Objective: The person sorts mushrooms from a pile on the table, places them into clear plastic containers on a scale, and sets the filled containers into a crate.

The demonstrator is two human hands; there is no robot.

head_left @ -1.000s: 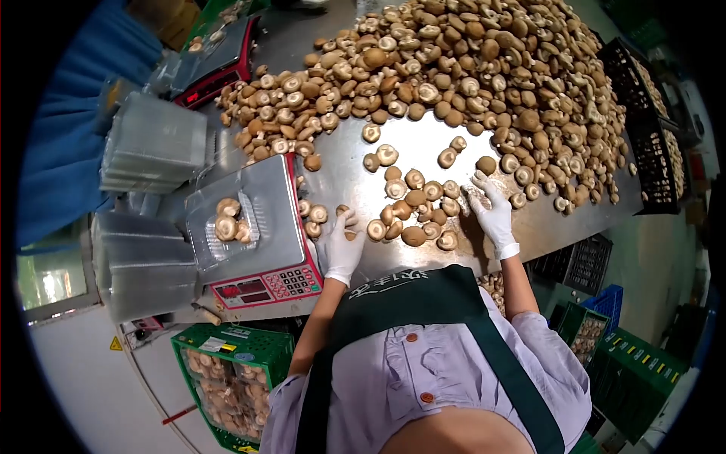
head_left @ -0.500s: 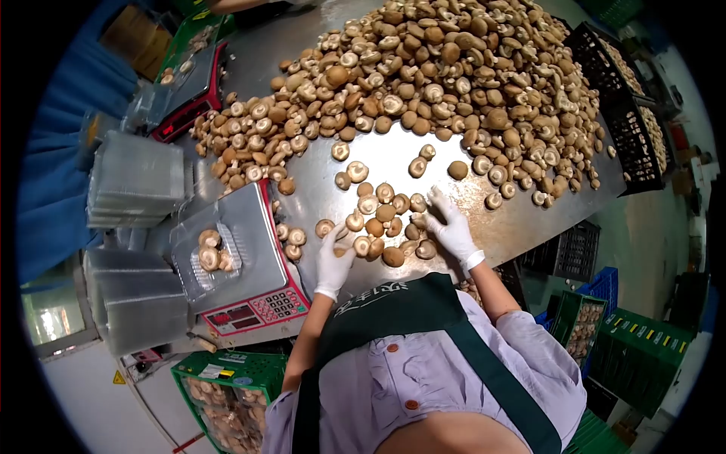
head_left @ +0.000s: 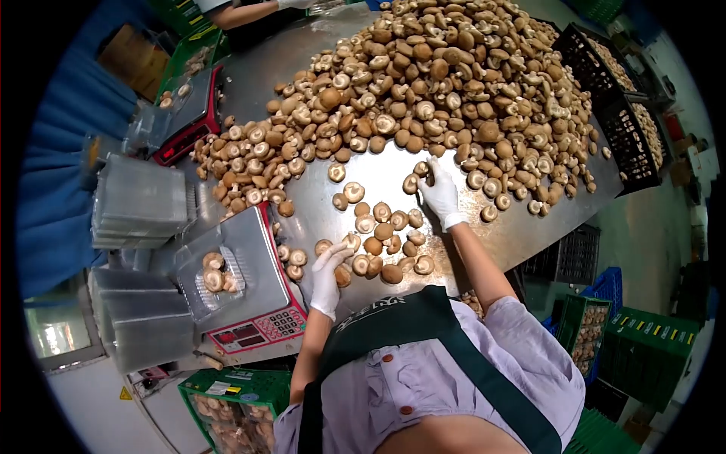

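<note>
My gloved left hand point(head_left: 327, 278) rests on the metal table at the left edge of a loose group of shiitake mushrooms point(head_left: 383, 231). Its fingers are apart, beside a brown mushroom cap point(head_left: 343, 277) and a pale upturned mushroom point(head_left: 352, 241). Farther forward, my gloved right hand point(head_left: 440, 194) reaches over the table with thumb and fingers spread. Its fingertips are at a pair of mushrooms, the small one point(head_left: 421, 169) and a larger one point(head_left: 411, 184). What lies under the right palm is hidden.
A large mushroom pile point(head_left: 461, 91) covers the far table. Left stands a red scale point(head_left: 257, 331) bearing a clear tray point(head_left: 221, 274) with several mushrooms, near stacked plastic trays point(head_left: 140, 200). Black crates point(head_left: 631, 144) stand at right. Another person's arm point(head_left: 246, 13) shows at the top.
My right hand has moved forward from the right side of the loose group to the pair of mushrooms. My left hand has shifted slightly back. More of the other person's arm shows.
</note>
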